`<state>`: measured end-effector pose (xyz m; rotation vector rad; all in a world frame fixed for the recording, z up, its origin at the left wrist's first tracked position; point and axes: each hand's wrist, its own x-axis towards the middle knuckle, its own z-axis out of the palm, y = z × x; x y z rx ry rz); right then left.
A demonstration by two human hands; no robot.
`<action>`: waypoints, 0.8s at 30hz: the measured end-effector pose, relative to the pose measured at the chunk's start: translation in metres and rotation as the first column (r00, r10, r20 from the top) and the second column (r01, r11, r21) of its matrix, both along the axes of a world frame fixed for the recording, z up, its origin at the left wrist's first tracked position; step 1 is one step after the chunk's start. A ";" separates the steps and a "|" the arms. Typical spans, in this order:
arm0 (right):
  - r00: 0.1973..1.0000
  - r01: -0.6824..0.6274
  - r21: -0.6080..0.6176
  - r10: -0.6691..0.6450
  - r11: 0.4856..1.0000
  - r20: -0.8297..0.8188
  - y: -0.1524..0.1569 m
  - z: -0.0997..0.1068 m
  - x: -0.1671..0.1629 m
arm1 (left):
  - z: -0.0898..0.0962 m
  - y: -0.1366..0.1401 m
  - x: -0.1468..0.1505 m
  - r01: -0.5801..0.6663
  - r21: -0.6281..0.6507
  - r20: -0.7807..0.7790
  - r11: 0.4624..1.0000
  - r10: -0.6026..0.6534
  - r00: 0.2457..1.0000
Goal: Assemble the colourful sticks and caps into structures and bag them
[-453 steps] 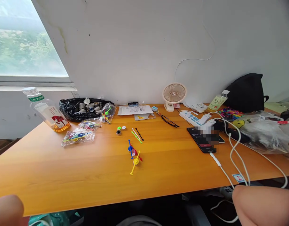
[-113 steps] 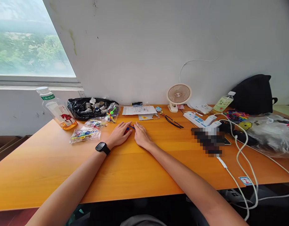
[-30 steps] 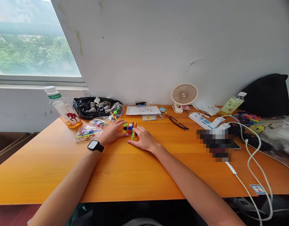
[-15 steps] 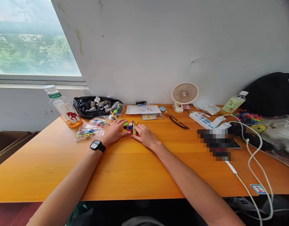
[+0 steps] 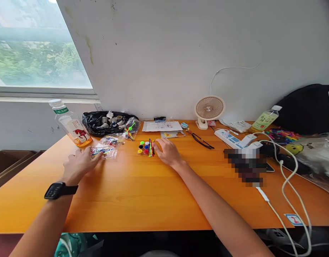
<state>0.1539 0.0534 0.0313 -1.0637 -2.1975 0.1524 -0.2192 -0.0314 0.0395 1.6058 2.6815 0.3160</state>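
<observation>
My left hand [image 5: 80, 165] is over the left side of the table, fingers apart, at the near left edge of a clear plastic packet [image 5: 109, 152] with blue and yellow pieces inside. Its thumb overlaps the packet; I cannot tell whether it presses on it. My right hand [image 5: 168, 152] rests with thumb and fingers apart, right beside a bundle of thin coloured sticks [image 5: 150, 148] lying lengthwise. Left of the sticks sit several small round pieces in two columns, among them a yellow disc [image 5: 140, 151] and a green disc [image 5: 142, 142].
Behind are more packets [image 5: 131, 129] and a black bag [image 5: 92, 125] of grey rolls. A tilted-looking bottle [image 5: 73, 126] stands at left. Papers [image 5: 162, 126], a small fan [image 5: 209, 109], black-handled pliers-like tool [image 5: 202, 140], and a power strip [image 5: 228, 138] with cables lie towards the right.
My left hand has moved left, away from the discs and sticks, to the plastic packet. My right hand has drawn slightly right off the sticks, leaving the discs and sticks uncovered.
</observation>
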 end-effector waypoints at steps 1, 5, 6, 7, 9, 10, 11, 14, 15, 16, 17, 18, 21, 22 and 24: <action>1.000 0.006 -0.007 -0.007 1.000 -0.031 0.001 0.003 0.000 | -0.006 -0.006 -0.009 0.044 -0.009 0.045 0.999 -0.043 0.998; 0.974 -0.104 -0.193 0.060 0.976 -0.220 -0.002 0.016 -0.004 | -0.016 -0.021 -0.027 0.100 0.127 0.390 0.987 -0.143 0.910; 0.959 -0.169 -0.262 0.098 0.950 -0.265 -0.004 0.018 -0.006 | -0.014 -0.025 -0.027 0.080 0.149 0.492 0.986 -0.144 0.858; 0.945 -0.234 -0.323 0.138 0.917 -0.295 -0.006 0.019 -0.008 | -0.011 -0.029 -0.026 0.062 0.165 0.580 0.984 -0.148 0.801; 0.930 -0.325 -0.407 0.211 0.854 -0.301 -0.011 0.019 -0.012 | 0.000 -0.039 -0.020 0.041 0.204 0.692 0.978 -0.174 0.701; 0.928 -0.346 -0.430 0.235 0.834 -0.290 -0.014 0.017 -0.014 | 0.006 -0.045 -0.015 0.034 0.234 0.725 0.972 -0.198 0.660; 0.926 -0.358 -0.450 0.249 0.818 -0.283 -0.017 0.015 -0.015 | 0.012 -0.050 -0.009 0.040 0.263 0.740 0.964 -0.227 0.633; 0.898 -0.422 -0.565 0.240 0.709 -0.370 -0.028 0.010 -0.018 | 0.033 -0.058 0.022 0.033 0.368 0.778 0.929 -0.327 0.536; 0.869 -0.475 -0.625 0.219 0.619 -0.444 -0.031 0.010 -0.019 | 0.040 -0.057 0.036 0.016 0.404 0.783 0.915 -0.355 0.512; 0.826 -0.546 -0.670 0.188 0.503 -0.531 -0.033 0.011 -0.019 | 0.047 -0.054 0.051 0.013 0.451 0.774 0.893 -0.398 0.493; 0.770 -0.622 -0.683 0.143 0.383 -0.621 -0.035 0.013 -0.019 | 0.054 -0.049 0.068 0.024 0.487 0.754 0.873 -0.434 0.493; 0.707 -0.692 -0.662 0.089 0.289 -0.701 -0.034 0.015 -0.017 | 0.061 -0.042 0.086 0.038 0.521 0.729 0.852 -0.468 0.500; 0.541 -0.793 -0.537 -0.074 0.288 -0.838 -0.023 0.020 -0.007 | 0.078 -0.010 0.137 0.089 0.610 0.704 0.787 -0.590 0.397; 0.503 -0.785 -0.511 -0.122 0.350 -0.856 -0.016 0.019 -0.001 | 0.082 0.004 0.150 0.096 0.636 0.689 0.766 -0.619 0.377; 0.447 -0.744 -0.489 -0.204 0.455 -0.871 -0.001 0.015 0.014 | 0.085 0.034 0.170 0.118 0.688 0.624 0.716 -0.666 0.408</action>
